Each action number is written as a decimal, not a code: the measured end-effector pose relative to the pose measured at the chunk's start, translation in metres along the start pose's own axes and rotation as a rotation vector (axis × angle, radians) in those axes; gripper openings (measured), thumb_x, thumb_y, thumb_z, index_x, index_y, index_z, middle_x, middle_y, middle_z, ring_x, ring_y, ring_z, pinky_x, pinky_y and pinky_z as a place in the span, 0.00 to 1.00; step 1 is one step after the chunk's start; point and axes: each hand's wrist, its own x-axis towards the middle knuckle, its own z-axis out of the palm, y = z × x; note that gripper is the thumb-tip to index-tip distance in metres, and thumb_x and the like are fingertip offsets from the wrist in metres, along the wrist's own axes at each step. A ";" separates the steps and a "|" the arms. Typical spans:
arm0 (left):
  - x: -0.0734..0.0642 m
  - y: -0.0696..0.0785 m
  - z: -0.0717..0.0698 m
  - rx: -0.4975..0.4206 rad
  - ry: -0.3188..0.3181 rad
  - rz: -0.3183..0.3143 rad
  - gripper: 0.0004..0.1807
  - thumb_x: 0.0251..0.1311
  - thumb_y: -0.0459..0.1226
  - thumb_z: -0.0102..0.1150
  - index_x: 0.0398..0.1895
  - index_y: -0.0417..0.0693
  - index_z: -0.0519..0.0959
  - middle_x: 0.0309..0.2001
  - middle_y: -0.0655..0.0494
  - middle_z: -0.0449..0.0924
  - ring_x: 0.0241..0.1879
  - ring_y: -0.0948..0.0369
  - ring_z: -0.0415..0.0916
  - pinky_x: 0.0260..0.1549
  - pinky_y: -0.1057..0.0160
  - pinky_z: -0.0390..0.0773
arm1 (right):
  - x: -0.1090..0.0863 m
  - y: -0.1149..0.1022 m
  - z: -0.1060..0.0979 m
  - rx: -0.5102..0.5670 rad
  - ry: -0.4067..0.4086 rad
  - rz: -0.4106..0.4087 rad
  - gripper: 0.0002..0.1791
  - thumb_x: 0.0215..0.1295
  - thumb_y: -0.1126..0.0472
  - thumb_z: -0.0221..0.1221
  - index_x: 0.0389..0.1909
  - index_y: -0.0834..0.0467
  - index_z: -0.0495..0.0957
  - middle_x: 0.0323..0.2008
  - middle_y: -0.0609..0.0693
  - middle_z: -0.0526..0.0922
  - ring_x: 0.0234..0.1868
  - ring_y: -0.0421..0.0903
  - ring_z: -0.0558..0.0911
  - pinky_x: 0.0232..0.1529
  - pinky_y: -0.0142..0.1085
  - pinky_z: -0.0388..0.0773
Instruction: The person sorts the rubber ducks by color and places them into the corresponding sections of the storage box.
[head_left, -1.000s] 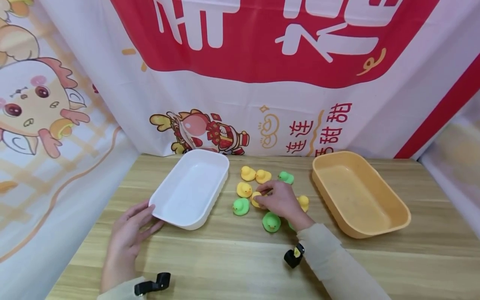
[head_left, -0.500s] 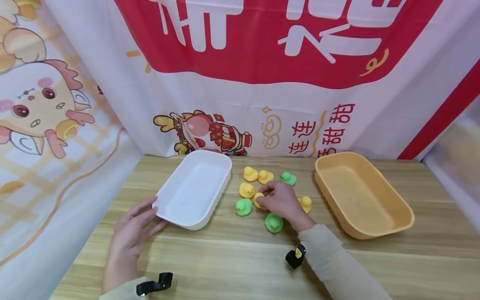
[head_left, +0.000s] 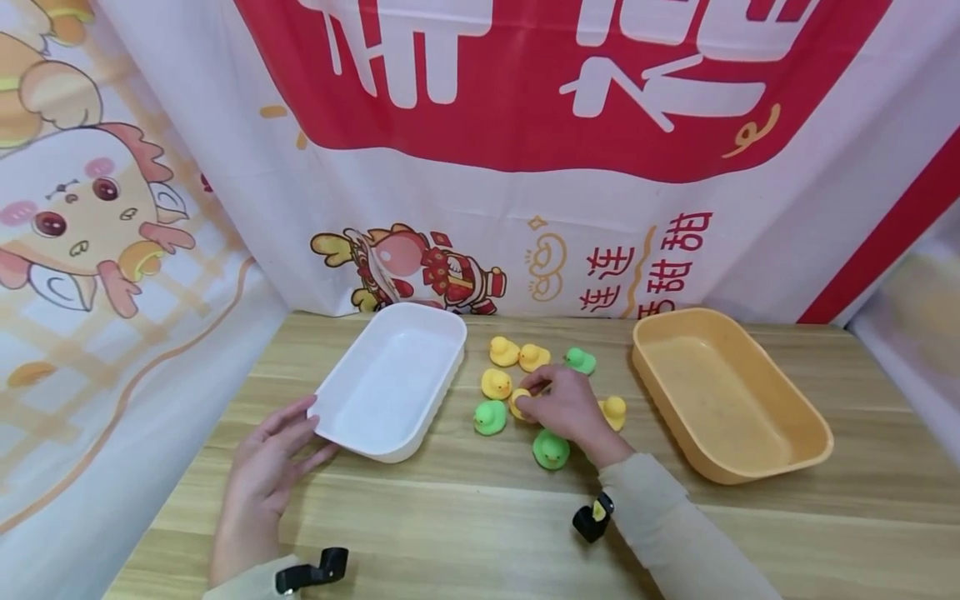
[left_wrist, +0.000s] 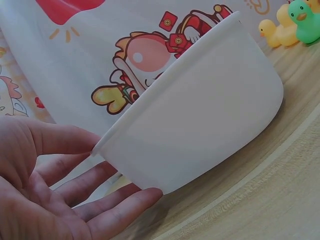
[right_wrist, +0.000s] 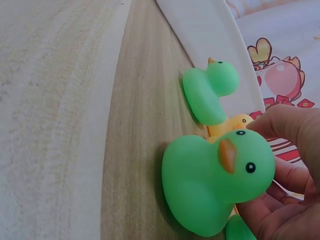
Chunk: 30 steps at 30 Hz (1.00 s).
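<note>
In the head view my left hand [head_left: 262, 467] touches the near-left corner of a white plastic bin [head_left: 390, 379]. The left wrist view shows the thumb at the bin's rim and the relaxed fingers against its outer wall. My right hand [head_left: 566, 407] pinches a small yellow rubber duck [head_left: 519, 404] among other ducks on the table. Around it sit a yellow duck [head_left: 496, 384], a green duck [head_left: 490, 417] and another green duck [head_left: 551, 450]. In the right wrist view a green duck [right_wrist: 200, 185] partly hides the fingertips.
An orange bin [head_left: 727, 400] stands at the right with nothing in it. Two yellow ducks [head_left: 504, 351] and a green duck [head_left: 581, 361] lie farther back. Beside the right wrist is another yellow duck [head_left: 613, 412]. A printed cloth [head_left: 480, 192] hangs behind the wooden table [head_left: 420, 542].
The head view has shifted, so the whole scene sits slightly farther right and lower. Both hands keep their places, the right one at the yellow duck and the left one at the white bin.
</note>
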 end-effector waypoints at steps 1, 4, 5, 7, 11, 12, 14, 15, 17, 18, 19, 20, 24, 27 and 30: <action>0.000 -0.001 0.000 0.008 -0.002 0.001 0.21 0.73 0.32 0.66 0.62 0.66 0.85 0.51 0.74 0.86 0.54 0.69 0.86 0.59 0.54 0.88 | 0.000 0.000 0.000 0.000 0.001 -0.004 0.12 0.63 0.62 0.69 0.47 0.59 0.87 0.44 0.54 0.85 0.31 0.42 0.87 0.33 0.34 0.86; 0.000 -0.003 0.000 0.026 -0.005 0.003 0.21 0.74 0.32 0.65 0.61 0.67 0.85 0.54 0.72 0.83 0.54 0.69 0.85 0.61 0.53 0.87 | 0.000 0.001 0.001 -0.009 0.003 -0.017 0.13 0.62 0.61 0.68 0.47 0.59 0.87 0.44 0.54 0.85 0.31 0.42 0.87 0.33 0.34 0.85; 0.001 -0.003 0.000 0.029 -0.004 0.002 0.21 0.74 0.32 0.65 0.62 0.67 0.84 0.56 0.71 0.82 0.55 0.69 0.85 0.61 0.53 0.87 | 0.000 0.001 0.001 -0.013 0.005 -0.019 0.13 0.62 0.61 0.68 0.47 0.58 0.87 0.45 0.54 0.85 0.31 0.42 0.86 0.33 0.34 0.85; 0.002 -0.002 0.001 0.034 -0.001 -0.003 0.23 0.74 0.32 0.65 0.65 0.66 0.82 0.59 0.69 0.79 0.55 0.69 0.84 0.62 0.53 0.86 | -0.001 0.001 0.001 -0.016 0.011 -0.025 0.13 0.62 0.61 0.68 0.47 0.58 0.87 0.45 0.54 0.85 0.31 0.42 0.86 0.33 0.34 0.85; 0.004 -0.001 0.003 0.049 0.009 -0.016 0.25 0.75 0.34 0.65 0.70 0.66 0.79 0.66 0.66 0.75 0.56 0.69 0.83 0.63 0.54 0.86 | -0.002 0.001 0.000 -0.005 0.024 -0.023 0.12 0.62 0.61 0.69 0.46 0.58 0.87 0.44 0.54 0.86 0.31 0.42 0.87 0.33 0.34 0.86; 0.004 -0.001 0.003 0.054 0.010 -0.018 0.25 0.75 0.34 0.64 0.70 0.66 0.79 0.68 0.65 0.74 0.56 0.69 0.83 0.63 0.54 0.86 | -0.002 0.001 -0.001 -0.002 0.028 -0.019 0.12 0.62 0.61 0.69 0.46 0.58 0.87 0.44 0.54 0.86 0.31 0.42 0.88 0.34 0.34 0.87; 0.004 -0.001 0.002 0.061 0.012 -0.026 0.25 0.75 0.34 0.64 0.70 0.67 0.79 0.70 0.64 0.72 0.56 0.70 0.83 0.63 0.54 0.86 | -0.003 0.000 -0.001 0.003 0.031 -0.006 0.11 0.62 0.61 0.70 0.45 0.58 0.87 0.44 0.54 0.86 0.31 0.42 0.88 0.34 0.34 0.87; 0.003 -0.001 0.002 0.065 0.012 -0.028 0.24 0.75 0.35 0.64 0.69 0.68 0.79 0.71 0.63 0.71 0.56 0.70 0.83 0.63 0.55 0.86 | -0.004 -0.001 -0.002 0.008 0.031 0.003 0.11 0.62 0.61 0.70 0.45 0.57 0.87 0.44 0.53 0.87 0.31 0.42 0.88 0.34 0.33 0.87; 0.003 -0.001 0.001 0.063 0.015 -0.037 0.24 0.76 0.35 0.64 0.69 0.68 0.79 0.71 0.64 0.71 0.56 0.70 0.83 0.62 0.55 0.86 | -0.005 -0.005 -0.003 0.016 0.031 0.007 0.12 0.62 0.61 0.71 0.46 0.57 0.87 0.44 0.53 0.87 0.32 0.42 0.88 0.34 0.33 0.88; 0.003 0.000 0.000 0.062 0.014 -0.039 0.24 0.75 0.35 0.64 0.69 0.68 0.79 0.71 0.64 0.71 0.56 0.70 0.83 0.62 0.55 0.86 | -0.006 -0.007 -0.004 0.021 0.033 0.005 0.12 0.62 0.61 0.71 0.46 0.57 0.87 0.45 0.53 0.87 0.32 0.42 0.88 0.35 0.33 0.88; 0.003 0.000 0.000 0.059 0.015 -0.041 0.24 0.75 0.35 0.64 0.69 0.68 0.79 0.70 0.65 0.71 0.56 0.70 0.83 0.62 0.56 0.86 | -0.007 -0.010 -0.005 0.033 0.035 0.006 0.12 0.62 0.61 0.71 0.47 0.56 0.87 0.45 0.53 0.87 0.33 0.42 0.89 0.35 0.34 0.88; 0.003 0.001 -0.001 0.058 0.013 -0.041 0.25 0.75 0.35 0.64 0.69 0.68 0.79 0.69 0.65 0.71 0.56 0.71 0.83 0.62 0.56 0.86 | -0.007 -0.013 -0.005 0.046 0.034 0.002 0.12 0.63 0.61 0.71 0.47 0.56 0.87 0.45 0.53 0.87 0.34 0.42 0.89 0.36 0.35 0.89; 0.003 0.001 -0.002 0.053 0.008 -0.041 0.24 0.75 0.35 0.65 0.69 0.68 0.79 0.67 0.66 0.73 0.55 0.71 0.83 0.61 0.56 0.87 | -0.011 -0.028 -0.006 0.121 0.017 -0.021 0.14 0.64 0.63 0.70 0.50 0.58 0.87 0.46 0.54 0.87 0.36 0.43 0.90 0.41 0.39 0.91; 0.003 0.000 -0.001 0.042 0.009 -0.045 0.24 0.75 0.34 0.65 0.68 0.68 0.80 0.66 0.66 0.74 0.55 0.70 0.84 0.61 0.55 0.86 | -0.015 -0.036 -0.005 0.187 -0.012 -0.035 0.13 0.64 0.65 0.69 0.49 0.59 0.86 0.47 0.55 0.87 0.36 0.43 0.90 0.45 0.43 0.92; 0.003 0.000 0.001 0.038 0.002 -0.039 0.23 0.75 0.34 0.65 0.67 0.67 0.80 0.66 0.66 0.75 0.55 0.70 0.84 0.62 0.54 0.86 | -0.017 -0.043 -0.003 0.251 -0.041 -0.035 0.12 0.64 0.66 0.70 0.48 0.59 0.87 0.46 0.55 0.87 0.36 0.44 0.91 0.45 0.43 0.92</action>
